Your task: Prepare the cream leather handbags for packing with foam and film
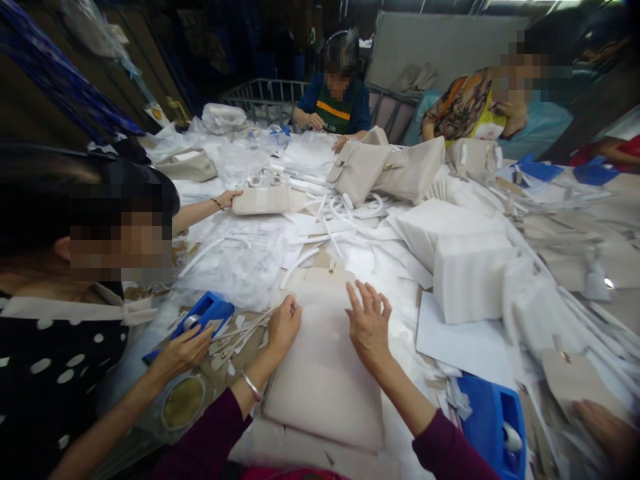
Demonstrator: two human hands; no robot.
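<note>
In front of me a beige handbag (330, 393) lies flat on the table, its flap (327, 277) with a small gold clasp at the far end. Something pale and thin, perhaps a sheet, seems to cover the bag's upper part. My left hand (284, 327) is at the bag's left edge, fingers curled closed; what they pinch is hidden. Over the right edge, my right hand (369, 323) is open, its fingers spread and slightly bent. Beside my left hand lie several thin beige straps (245, 333).
A co-worker's hand (183, 350) is by a blue tape dispenser (207, 313) on the left. Another blue dispenser (493, 420) stands right. White foam sheets (470, 280) are stacked beyond it, with more beige bags (363, 170) and white tubes (330, 220). Other people sit around the table.
</note>
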